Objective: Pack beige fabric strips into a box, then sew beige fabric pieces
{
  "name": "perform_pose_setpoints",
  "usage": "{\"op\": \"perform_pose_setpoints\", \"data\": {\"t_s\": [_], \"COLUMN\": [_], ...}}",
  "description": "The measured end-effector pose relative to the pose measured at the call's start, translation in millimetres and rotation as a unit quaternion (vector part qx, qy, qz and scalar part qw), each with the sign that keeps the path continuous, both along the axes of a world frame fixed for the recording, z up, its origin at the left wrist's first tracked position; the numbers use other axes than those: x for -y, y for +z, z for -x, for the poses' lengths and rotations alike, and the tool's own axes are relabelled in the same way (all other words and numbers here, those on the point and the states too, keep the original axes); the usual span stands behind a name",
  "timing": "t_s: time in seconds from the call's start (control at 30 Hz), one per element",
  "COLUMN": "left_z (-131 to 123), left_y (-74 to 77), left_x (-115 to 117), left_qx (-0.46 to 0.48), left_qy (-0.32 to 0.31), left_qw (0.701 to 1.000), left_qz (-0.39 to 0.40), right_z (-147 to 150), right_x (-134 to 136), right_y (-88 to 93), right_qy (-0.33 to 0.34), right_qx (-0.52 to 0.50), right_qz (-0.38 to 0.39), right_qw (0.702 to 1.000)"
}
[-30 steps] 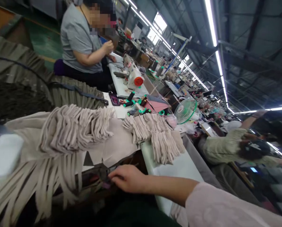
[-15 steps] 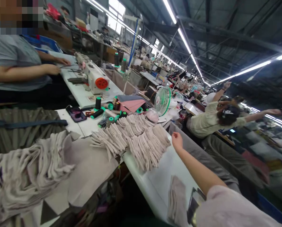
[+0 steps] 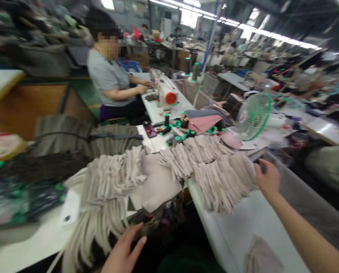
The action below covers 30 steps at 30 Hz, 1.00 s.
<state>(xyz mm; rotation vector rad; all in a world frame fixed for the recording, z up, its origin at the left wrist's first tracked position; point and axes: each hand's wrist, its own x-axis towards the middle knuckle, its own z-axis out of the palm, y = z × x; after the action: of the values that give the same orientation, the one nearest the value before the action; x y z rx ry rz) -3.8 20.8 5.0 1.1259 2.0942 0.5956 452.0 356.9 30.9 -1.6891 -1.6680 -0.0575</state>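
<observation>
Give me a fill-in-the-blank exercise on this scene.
The left hand, near hanging beige strips, has its fingers apart from its ____.
The right hand, at the end of stacked beige cloth, is nearer the ____-rimmed fan.
Grey and ____ cloth lies beside thread spools.
Missing words: thumb; green; pink.

The left hand (image 3: 122,250) is cut off by the lower edge; the right forearm (image 3: 302,227) is cropped at the lower right. Contact between the right hand (image 3: 268,177) and the pale fabric stack (image 3: 226,182) cannot be determined. A near fabric piece (image 3: 263,258) is truncated below. The space under the bench (image 3: 243,220) is obscured by shadow. The plastic bags (image 3: 7,204) at left are blurred; far workstations (image 3: 233,80) are rendered indistinct.
</observation>
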Motion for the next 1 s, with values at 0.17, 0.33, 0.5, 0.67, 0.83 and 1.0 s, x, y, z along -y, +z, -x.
{"op": "perform_pose_setpoints", "data": {"t_s": [0.17, 0.33, 0.5, 0.67, 0.83, 1.0], "left_z": [30, 37, 43, 54, 64, 71], "left_y": [-11.7, -21.6, -25.6, -27.8, -31.0, -37.7], "left_x": [-29, -60, -95, -119, -123, -121], "left_qx": [0.018, -0.017, -0.151, -0.194, -0.176, -0.161], "left_qy": [0.093, 0.170, 0.206, 0.253, 0.250, 0.247], "left_qw": [0.995, 0.980, 0.953, 0.942, 0.946, 0.948], "left_qz": [-0.035, -0.106, -0.165, -0.105, -0.104, -0.120], "right_z": [71, 209, 370, 475, 486, 483], "right_x": [21, 79, 99, 105, 107, 93], "right_y": [11.3, -3.9, -61.3, -89.9, -104.2, -117.3], "right_qy": [0.313, 0.444, 0.419, 0.357, 0.345, 0.331], "right_qx": [0.108, -0.083, -0.263, -0.352, -0.359, -0.362], "right_qz": [-0.138, 0.041, 0.306, 0.406, 0.405, 0.412], "right_qw": [0.933, 0.891, 0.814, 0.764, 0.767, 0.768]}}
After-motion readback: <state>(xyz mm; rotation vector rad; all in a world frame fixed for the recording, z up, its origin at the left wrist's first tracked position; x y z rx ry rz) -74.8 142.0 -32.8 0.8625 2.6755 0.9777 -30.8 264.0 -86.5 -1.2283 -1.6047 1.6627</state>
